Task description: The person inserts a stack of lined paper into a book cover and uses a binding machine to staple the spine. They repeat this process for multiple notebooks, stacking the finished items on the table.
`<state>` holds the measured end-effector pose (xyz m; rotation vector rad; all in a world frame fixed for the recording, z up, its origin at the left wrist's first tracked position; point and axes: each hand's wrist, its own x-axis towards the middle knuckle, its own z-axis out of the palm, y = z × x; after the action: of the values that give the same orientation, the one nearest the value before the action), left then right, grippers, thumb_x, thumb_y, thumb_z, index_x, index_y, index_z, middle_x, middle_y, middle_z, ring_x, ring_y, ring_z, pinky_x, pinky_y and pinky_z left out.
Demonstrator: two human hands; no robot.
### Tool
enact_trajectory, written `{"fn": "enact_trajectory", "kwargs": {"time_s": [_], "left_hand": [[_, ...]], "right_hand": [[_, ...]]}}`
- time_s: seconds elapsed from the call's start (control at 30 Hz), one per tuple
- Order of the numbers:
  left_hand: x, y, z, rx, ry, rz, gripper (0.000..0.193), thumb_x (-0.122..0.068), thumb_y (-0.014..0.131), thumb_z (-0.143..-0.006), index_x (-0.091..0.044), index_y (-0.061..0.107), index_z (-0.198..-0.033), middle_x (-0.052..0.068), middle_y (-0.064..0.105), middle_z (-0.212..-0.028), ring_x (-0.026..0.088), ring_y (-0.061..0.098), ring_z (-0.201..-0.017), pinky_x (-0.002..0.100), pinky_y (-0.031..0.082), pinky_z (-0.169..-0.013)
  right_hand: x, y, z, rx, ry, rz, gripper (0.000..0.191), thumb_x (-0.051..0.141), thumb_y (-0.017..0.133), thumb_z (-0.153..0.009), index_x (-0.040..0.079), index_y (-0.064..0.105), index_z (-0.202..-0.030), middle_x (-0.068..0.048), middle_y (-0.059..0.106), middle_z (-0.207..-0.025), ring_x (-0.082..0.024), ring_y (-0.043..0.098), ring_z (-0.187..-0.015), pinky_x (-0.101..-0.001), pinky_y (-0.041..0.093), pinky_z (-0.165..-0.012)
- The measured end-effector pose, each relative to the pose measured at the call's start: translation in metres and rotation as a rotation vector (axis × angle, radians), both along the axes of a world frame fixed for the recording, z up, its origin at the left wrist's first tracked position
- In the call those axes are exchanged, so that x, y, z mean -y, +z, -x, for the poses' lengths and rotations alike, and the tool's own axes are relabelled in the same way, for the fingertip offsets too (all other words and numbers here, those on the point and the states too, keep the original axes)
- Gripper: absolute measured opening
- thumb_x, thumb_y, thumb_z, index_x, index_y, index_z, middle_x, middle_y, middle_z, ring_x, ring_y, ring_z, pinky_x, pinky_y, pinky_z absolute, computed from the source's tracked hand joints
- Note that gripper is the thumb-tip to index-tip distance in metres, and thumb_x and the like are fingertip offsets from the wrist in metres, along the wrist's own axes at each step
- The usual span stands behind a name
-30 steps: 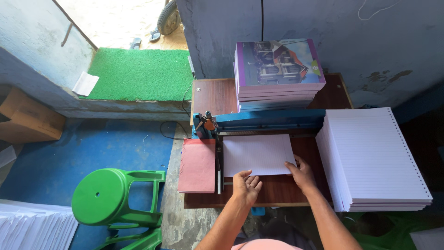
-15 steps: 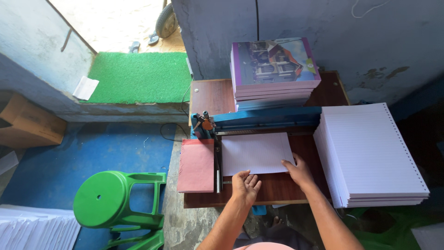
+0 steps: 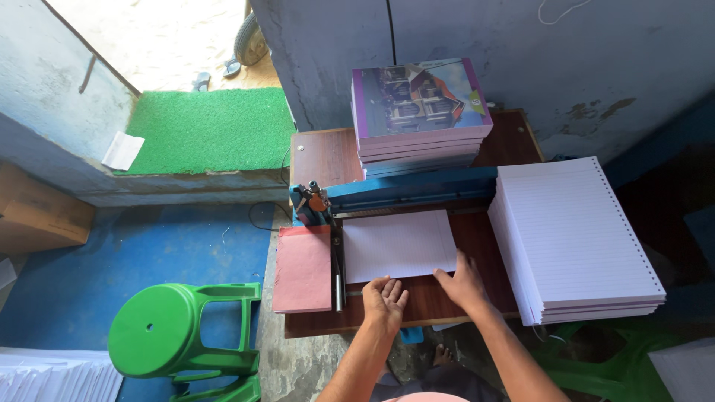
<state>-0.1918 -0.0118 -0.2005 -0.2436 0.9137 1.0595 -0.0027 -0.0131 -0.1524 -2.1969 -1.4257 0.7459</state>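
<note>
The person's left hand (image 3: 385,296) and right hand (image 3: 462,279) lie open and flat at the near edge of a thin stack of lined paper (image 3: 398,244), gripping nothing. It sits just past the fingertips, beside a blue cutter (image 3: 402,190). It looks light and floppy, best held by both side edges.

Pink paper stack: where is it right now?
In the head view the pink paper stack lies at the wooden table's left front edge, left of the lined sheets both hands touch, with the green stool below-left.
</note>
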Motion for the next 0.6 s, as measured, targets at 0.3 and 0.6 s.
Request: {"fn": "enact_trajectory", "kwargs": {"time_s": [0.3, 0.6], "left_hand": [[-0.003, -0.006, -0.013, -0.044, 0.015, 0.003, 0.066, -0.016, 0.055, -0.091, 0.005, 0.034, -0.151, 0.023, 0.033, -0.163, 0.036, 0.033, -0.152, 0.053, 0.031, -0.122], [-0.008, 0.004, -0.02, -0.248, 0.002, 0.089, 0.049, -0.023, 0.053, -0.103, 0.004, 0.045, -0.143, 0.023, 0.056, -0.144, 0.038, 0.061, -0.13, 0.048, 0.052, -0.107]], "right_hand": [[0.0, -0.006, -0.015, 0.039, -0.016, 0.155, 0.097, 0.047, 0.074, -0.084, -0.004, 0.029, -0.154, -0.033, 0.033, -0.156, -0.047, 0.037, -0.145, -0.0507, 0.037, -0.118], [0.003, 0.005, -0.029, -0.292, -0.236, 0.129, 0.071, 0.04, 0.065, -0.094, -0.002, 0.047, -0.148, -0.024, 0.071, -0.119, -0.032, 0.071, -0.102, -0.0418, 0.059, -0.09]]}}
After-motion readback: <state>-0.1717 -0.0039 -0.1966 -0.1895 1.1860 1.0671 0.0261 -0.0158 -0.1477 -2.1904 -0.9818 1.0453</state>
